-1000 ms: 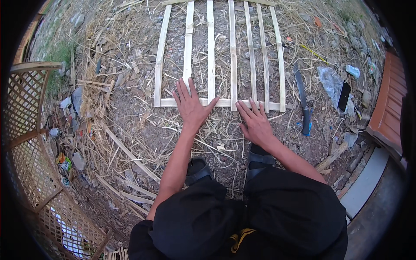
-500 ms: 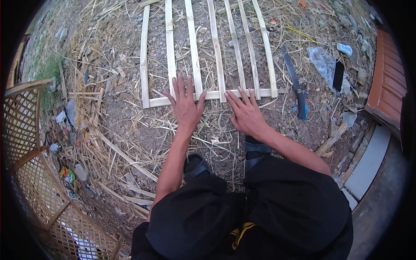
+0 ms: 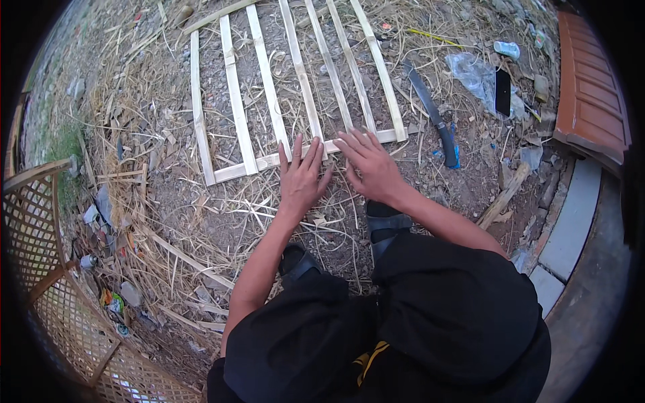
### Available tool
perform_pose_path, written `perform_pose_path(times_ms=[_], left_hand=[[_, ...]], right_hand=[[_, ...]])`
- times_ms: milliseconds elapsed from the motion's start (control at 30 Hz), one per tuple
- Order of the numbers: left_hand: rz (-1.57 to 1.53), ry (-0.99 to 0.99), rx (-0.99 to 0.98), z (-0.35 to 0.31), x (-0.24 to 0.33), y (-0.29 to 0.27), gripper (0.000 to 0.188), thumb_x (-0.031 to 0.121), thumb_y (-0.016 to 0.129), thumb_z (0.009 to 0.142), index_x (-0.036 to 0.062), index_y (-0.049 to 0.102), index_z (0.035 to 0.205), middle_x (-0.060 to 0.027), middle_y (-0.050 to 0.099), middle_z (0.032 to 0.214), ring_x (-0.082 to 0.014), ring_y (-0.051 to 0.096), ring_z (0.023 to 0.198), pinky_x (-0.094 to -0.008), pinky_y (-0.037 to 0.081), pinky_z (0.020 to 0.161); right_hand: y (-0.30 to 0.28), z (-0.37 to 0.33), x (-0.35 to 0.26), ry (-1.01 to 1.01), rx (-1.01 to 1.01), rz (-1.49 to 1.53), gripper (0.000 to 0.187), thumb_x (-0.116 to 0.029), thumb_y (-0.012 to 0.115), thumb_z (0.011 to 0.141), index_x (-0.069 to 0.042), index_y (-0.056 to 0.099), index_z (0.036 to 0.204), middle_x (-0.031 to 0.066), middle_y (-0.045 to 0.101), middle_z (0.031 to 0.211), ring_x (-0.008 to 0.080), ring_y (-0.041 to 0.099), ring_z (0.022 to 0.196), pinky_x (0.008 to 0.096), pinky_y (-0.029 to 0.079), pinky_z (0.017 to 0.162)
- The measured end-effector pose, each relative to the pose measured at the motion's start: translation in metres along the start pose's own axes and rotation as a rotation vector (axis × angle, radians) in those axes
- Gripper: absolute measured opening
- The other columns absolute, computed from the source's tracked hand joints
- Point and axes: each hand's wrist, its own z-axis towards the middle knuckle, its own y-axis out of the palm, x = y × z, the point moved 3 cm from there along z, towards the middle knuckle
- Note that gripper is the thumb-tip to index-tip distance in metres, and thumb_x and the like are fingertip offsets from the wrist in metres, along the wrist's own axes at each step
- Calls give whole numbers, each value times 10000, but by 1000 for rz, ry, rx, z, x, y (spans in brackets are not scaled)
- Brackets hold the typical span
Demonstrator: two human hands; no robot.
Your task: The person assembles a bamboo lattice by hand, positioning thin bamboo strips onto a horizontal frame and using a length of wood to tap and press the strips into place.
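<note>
Several long pale bamboo slats (image 3: 258,67) lie side by side on the ground, pointing away from me. Their near ends meet a bamboo cross strip (image 3: 230,172). My left hand (image 3: 304,183) is open, palm down, its fingertips at the cross strip around the third and fourth slats from the left. Beside it, my right hand (image 3: 376,171) is also open and palm down, fingers spread over the strip by the fifth and sixth slats. Neither hand grips anything. The fingers hide part of the strip and some slat ends.
A dark-handled machete (image 3: 430,107) lies right of the slats. Farther right are a black phone (image 3: 502,93), clear plastic (image 3: 470,74) and a reddish-brown ridged panel (image 3: 588,80). A woven lattice panel (image 3: 33,228) stands at left. Bamboo shavings (image 3: 235,221) litter the ground.
My left hand has moved right along the cross strip, closer to my right hand. The right hand stays near the same slats. The whole view has shifted and turned slightly.
</note>
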Motion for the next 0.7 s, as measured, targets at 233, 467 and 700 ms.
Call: perform_pose_path(times_ms=[233, 467, 700], left_hand=[[80, 82, 87, 30, 7, -9, 486, 356, 701, 905, 45, 659, 1276, -104, 698, 1153, -317, 549, 1240, -577, 188, 1206], [261, 226, -43, 50, 43, -4, 759, 653, 558, 892, 216, 461, 1506, -207, 606, 886, -413, 588, 1067, -535, 196, 1217], [237, 159, -185, 45, 48, 7, 752, 628, 609, 861, 211, 503, 1478, -207, 584, 973, -433, 551, 1162, -536, 167, 1228]], right_hand=[[-22, -33, 42, 399, 228, 104, 326, -113, 647, 912, -18, 634, 1224, 166, 625, 1156, 357, 631, 1017, 449, 521, 872], [-9, -39, 43, 391, 164, 82, 370, -155, 653, 934, -80, 626, 1295, 155, 616, 1089, 347, 642, 963, 442, 539, 815], [-4, -47, 52, 352, 86, 29, 461, -143, 685, 905, -105, 598, 1356, 145, 602, 1123, 327, 640, 959, 423, 539, 837]])
